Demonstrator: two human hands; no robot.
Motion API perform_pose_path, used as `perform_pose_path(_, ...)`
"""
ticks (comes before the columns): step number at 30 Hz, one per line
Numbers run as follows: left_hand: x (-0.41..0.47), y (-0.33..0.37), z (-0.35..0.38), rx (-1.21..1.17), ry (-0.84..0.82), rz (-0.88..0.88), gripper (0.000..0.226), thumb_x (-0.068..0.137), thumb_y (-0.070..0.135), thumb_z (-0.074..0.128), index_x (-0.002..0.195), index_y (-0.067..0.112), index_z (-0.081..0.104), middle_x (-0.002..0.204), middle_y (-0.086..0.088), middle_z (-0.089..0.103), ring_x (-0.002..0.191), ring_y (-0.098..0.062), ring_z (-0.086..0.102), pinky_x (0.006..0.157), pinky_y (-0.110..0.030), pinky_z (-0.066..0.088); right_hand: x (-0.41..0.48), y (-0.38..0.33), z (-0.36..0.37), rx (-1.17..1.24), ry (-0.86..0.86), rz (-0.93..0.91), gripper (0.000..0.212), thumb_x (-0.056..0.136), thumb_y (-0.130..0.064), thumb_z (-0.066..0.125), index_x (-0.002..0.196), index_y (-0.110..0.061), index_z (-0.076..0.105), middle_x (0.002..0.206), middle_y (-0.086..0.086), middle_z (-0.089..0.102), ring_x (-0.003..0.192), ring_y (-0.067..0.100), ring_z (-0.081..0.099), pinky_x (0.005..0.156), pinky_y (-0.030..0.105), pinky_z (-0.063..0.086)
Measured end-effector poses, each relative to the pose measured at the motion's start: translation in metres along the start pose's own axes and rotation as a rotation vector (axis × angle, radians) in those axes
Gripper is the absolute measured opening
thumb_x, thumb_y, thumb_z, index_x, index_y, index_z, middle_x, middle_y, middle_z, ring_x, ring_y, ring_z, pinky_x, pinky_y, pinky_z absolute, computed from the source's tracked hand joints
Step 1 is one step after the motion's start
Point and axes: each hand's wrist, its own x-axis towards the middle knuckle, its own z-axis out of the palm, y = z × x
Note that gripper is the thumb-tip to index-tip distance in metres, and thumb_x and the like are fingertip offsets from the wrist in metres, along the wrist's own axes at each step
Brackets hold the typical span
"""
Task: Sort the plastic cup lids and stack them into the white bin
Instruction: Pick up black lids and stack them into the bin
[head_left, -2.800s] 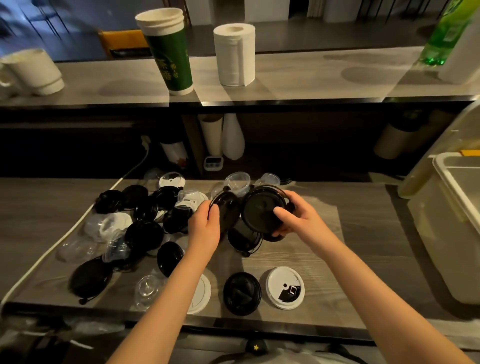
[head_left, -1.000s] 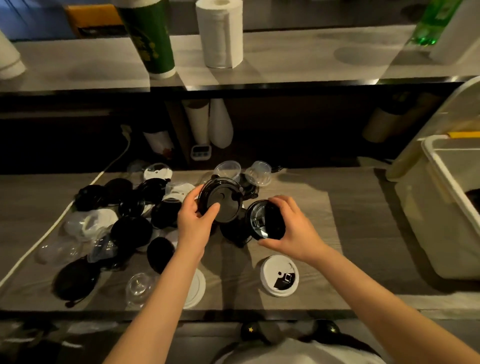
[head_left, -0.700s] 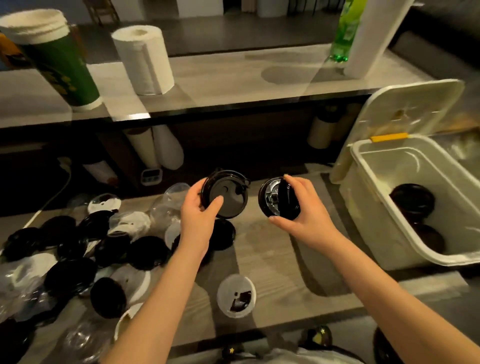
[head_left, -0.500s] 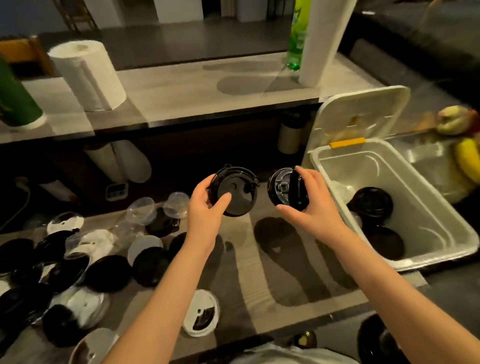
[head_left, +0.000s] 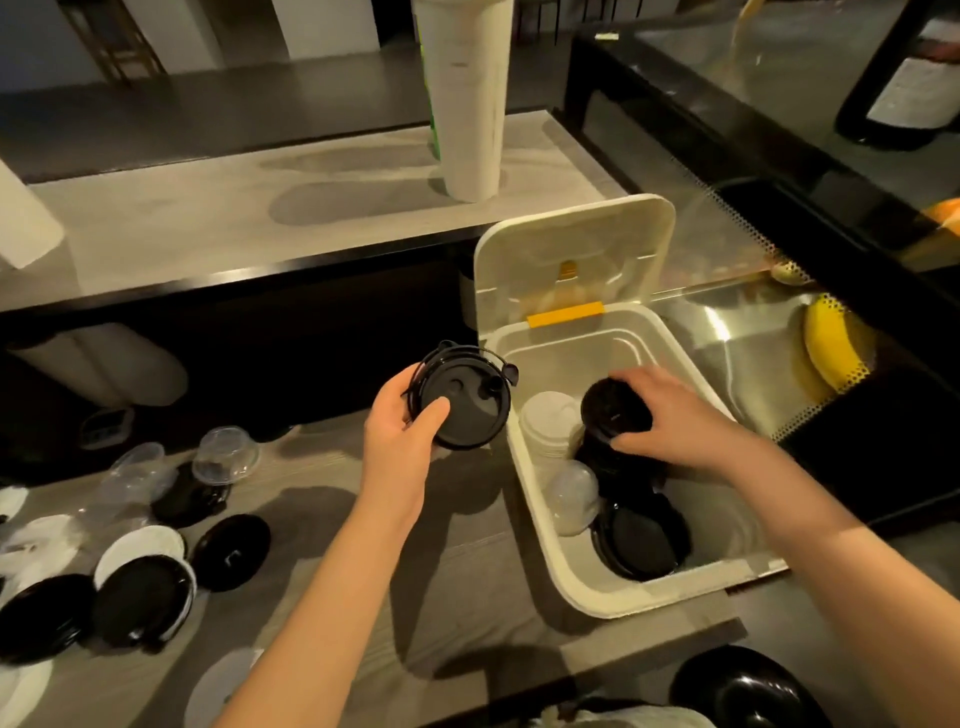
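Note:
The white bin (head_left: 540, 525) stands at the counter's right end with its hinged lid (head_left: 571, 249) swung up. Inside it are a stack of white lids (head_left: 548, 421), a clear dome lid (head_left: 571, 493) and a large black lid (head_left: 641, 540). My right hand (head_left: 670, 415) reaches into the bin and grips a small black lid (head_left: 613, 408) above a black stack. My left hand (head_left: 402, 436) holds a stack of large black lids (head_left: 462, 405) in the air just left of the bin. Loose black, white and clear lids (head_left: 140, 577) lie on the counter at left.
A tall stack of white paper cups (head_left: 465, 98) stands on the raised shelf behind the bin. A metal sink (head_left: 748, 358) with a banana (head_left: 831, 348) lies to the bin's right. A black bowl (head_left: 743, 691) sits at the bottom right.
My right hand has carried the small black lid rightward and down into the bin. My left hand has followed with its black lids toward the bin's left edge. The view has swung right.

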Motion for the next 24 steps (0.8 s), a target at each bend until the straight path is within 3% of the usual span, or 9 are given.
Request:
perform_pose_path(4, -0.004, -0.005, 0.023, -0.009, 0.041, -0.021, 0.042, 0.089, 0.001, 0.054, 0.130, 0.014, 0.050, 0.118, -0.001, 0.063, 0.110, -0.014, 0.059, 0.083, -0.025, 0.050, 0.006, 0.016, 0.008, -0.232, -0.160, 0.013, 0.080, 0.075, -0.032, 0.067, 0.144, -0.026, 0.028, 0.139, -0.002, 0.035, 0.128, 0.021, 0.037, 0.101, 0.035, 0.040)
perform_pose_path(9, -0.008, -0.007, 0.036, -0.011, 0.073, -0.056, 0.041, 0.089, 0.001, 0.054, 0.128, 0.014, 0.051, 0.118, -0.003, 0.063, 0.111, -0.018, 0.059, 0.084, -0.032, 0.051, 0.009, 0.022, 0.018, -0.267, -0.194, -0.031, 0.082, 0.075, -0.039, 0.070, 0.144, -0.028, 0.025, 0.144, -0.004, 0.033, 0.130, 0.020, 0.036, 0.102, 0.038, 0.041)
perform_pose_path(12, -0.006, -0.003, 0.044, -0.024, 0.079, -0.068, 0.040, 0.089, -0.001, 0.052, 0.126, 0.014, 0.052, 0.116, -0.005, 0.063, 0.109, -0.019, 0.061, 0.081, -0.031, 0.052, 0.009, 0.016, 0.004, -0.093, -0.104, -0.069, 0.079, 0.081, -0.042, 0.068, 0.146, -0.027, 0.025, 0.149, -0.002, 0.030, 0.136, 0.019, 0.031, 0.107, 0.035, 0.035)
perform_pose_path(14, -0.007, 0.001, 0.053, -0.018, 0.040, -0.070, 0.038, 0.089, -0.002, 0.050, 0.123, 0.016, 0.053, 0.115, -0.004, 0.064, 0.108, -0.017, 0.061, 0.083, -0.031, 0.052, 0.011, 0.006, -0.008, 0.141, 0.010, -0.107, 0.068, 0.085, -0.042, 0.063, 0.144, -0.028, 0.031, 0.145, -0.002, 0.039, 0.132, 0.017, 0.038, 0.107, 0.035, 0.035)
perform_pose_path(18, -0.018, 0.008, 0.077, 0.051, -0.151, -0.047, 0.038, 0.088, -0.004, 0.052, 0.110, 0.027, 0.055, 0.110, 0.005, 0.065, 0.102, -0.007, 0.063, 0.083, -0.028, 0.053, 0.008, -0.024, -0.028, 0.718, 0.019, -0.110, 0.042, 0.087, -0.026, 0.065, 0.123, -0.038, 0.048, 0.111, -0.004, 0.056, 0.099, 0.013, 0.058, 0.087, 0.028, 0.050)
perform_pose_path(21, -0.026, 0.002, 0.082, 0.127, -0.217, -0.033, 0.040, 0.086, -0.003, 0.057, 0.115, 0.025, 0.054, 0.116, 0.001, 0.064, 0.108, -0.013, 0.062, 0.091, -0.033, 0.051, -0.002, -0.026, -0.039, 0.707, -0.111, -0.100, 0.034, 0.085, -0.015, 0.067, 0.116, -0.027, 0.058, 0.106, 0.004, 0.057, 0.081, 0.013, 0.060, 0.065, 0.019, 0.054)
perform_pose_path(24, -0.033, -0.005, 0.079, 0.257, -0.305, -0.004, 0.043, 0.084, 0.002, 0.063, 0.111, 0.033, 0.053, 0.113, 0.007, 0.063, 0.103, -0.004, 0.062, 0.084, -0.018, 0.050, -0.015, -0.015, -0.045, 0.663, -0.275, -0.083, 0.030, 0.084, -0.011, 0.068, 0.107, -0.031, 0.061, 0.107, 0.003, 0.062, 0.084, 0.018, 0.065, 0.072, 0.028, 0.056)
